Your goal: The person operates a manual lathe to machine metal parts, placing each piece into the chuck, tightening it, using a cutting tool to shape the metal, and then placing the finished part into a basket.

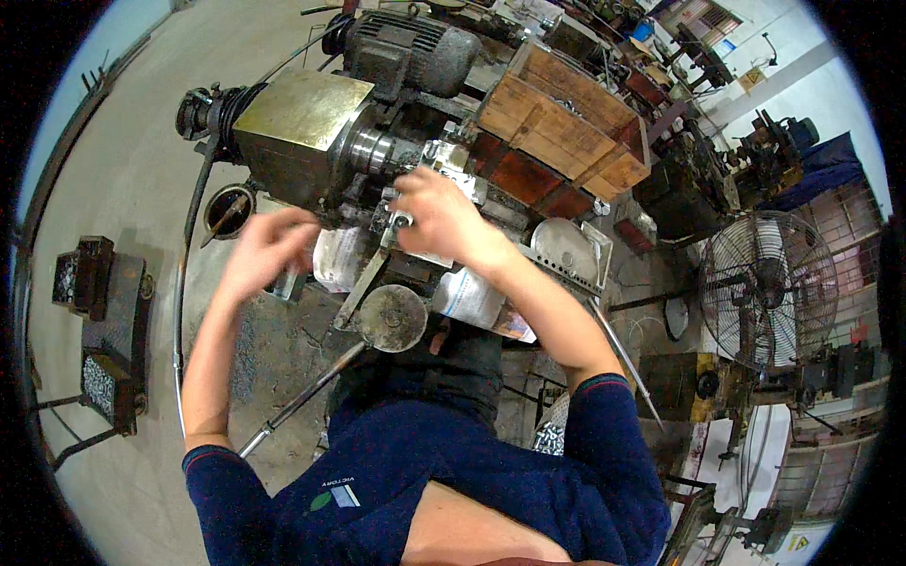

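A small lathe stands before me, its headstock (304,111) topped with a yellowish metal cover and its round steel spindle (373,151) facing right. My right hand (439,219) is over the tool carriage (453,158), beside the spindle. Its fingers are bent and closed at the carriage; what they hold is hidden. Left of the carriage, my left hand (274,247) hangs in the air, blurred at the fingertips. Its fingers are curled together in a pinch, and anything between them is too small to make out. Under my hands a flat metal bar (363,288) slants toward me.
Behind the lathe are a motor (415,52) and a wooden crate (557,123). A round metal disc (393,319) and a long rod (302,401) stand close to my legs. A pot with a brush (229,209) and parts bins (106,389) are left; a large fan (769,288) is right.
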Demonstrator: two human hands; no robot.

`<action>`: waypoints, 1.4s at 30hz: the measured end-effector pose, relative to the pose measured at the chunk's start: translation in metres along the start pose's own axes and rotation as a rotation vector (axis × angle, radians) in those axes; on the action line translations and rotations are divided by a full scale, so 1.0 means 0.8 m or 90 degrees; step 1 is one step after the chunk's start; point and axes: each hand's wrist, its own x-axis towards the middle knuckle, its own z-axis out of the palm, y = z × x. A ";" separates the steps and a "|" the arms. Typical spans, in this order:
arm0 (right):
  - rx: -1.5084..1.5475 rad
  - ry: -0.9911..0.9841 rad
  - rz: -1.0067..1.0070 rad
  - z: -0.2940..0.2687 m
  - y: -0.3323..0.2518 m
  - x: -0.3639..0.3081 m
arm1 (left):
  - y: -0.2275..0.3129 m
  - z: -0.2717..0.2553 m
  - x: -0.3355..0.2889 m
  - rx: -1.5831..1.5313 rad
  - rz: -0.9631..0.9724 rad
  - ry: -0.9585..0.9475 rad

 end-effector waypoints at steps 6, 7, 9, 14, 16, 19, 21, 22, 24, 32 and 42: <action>-0.261 -0.090 0.104 0.054 0.068 0.055 | -0.086 -0.154 -0.085 0.223 -0.003 0.356; -0.258 -0.097 0.120 0.062 0.073 0.058 | -0.110 -0.177 -0.105 0.307 -0.007 0.391; -0.252 -0.087 0.134 0.074 0.084 0.059 | -0.147 -0.199 -0.144 0.600 -0.038 0.411; -0.226 -0.162 0.183 0.076 0.074 0.070 | -0.153 -0.151 -0.209 0.251 -0.252 0.347; -0.210 -0.153 0.183 0.079 0.075 0.072 | -0.177 -0.140 -0.206 0.349 -0.239 0.400; -0.174 -0.144 0.198 0.077 0.080 0.072 | -0.177 -0.140 -0.180 0.424 -0.325 0.397; -0.156 -0.134 0.214 0.078 0.085 0.069 | -0.225 -0.164 -0.178 0.607 -0.280 0.379; -0.149 -0.133 0.207 0.078 0.084 0.070 | -0.243 -0.173 -0.179 0.699 -0.256 0.371; -0.151 -0.140 0.205 0.076 0.083 0.071 | -0.220 -0.176 -0.177 0.696 -0.310 0.373; -0.174 -0.180 0.232 0.069 0.071 0.081 | -0.257 -0.380 -0.173 1.041 -0.158 0.394; -0.063 0.194 0.124 -0.017 0.044 -0.037 | -0.284 -0.155 -0.051 0.281 -0.020 0.632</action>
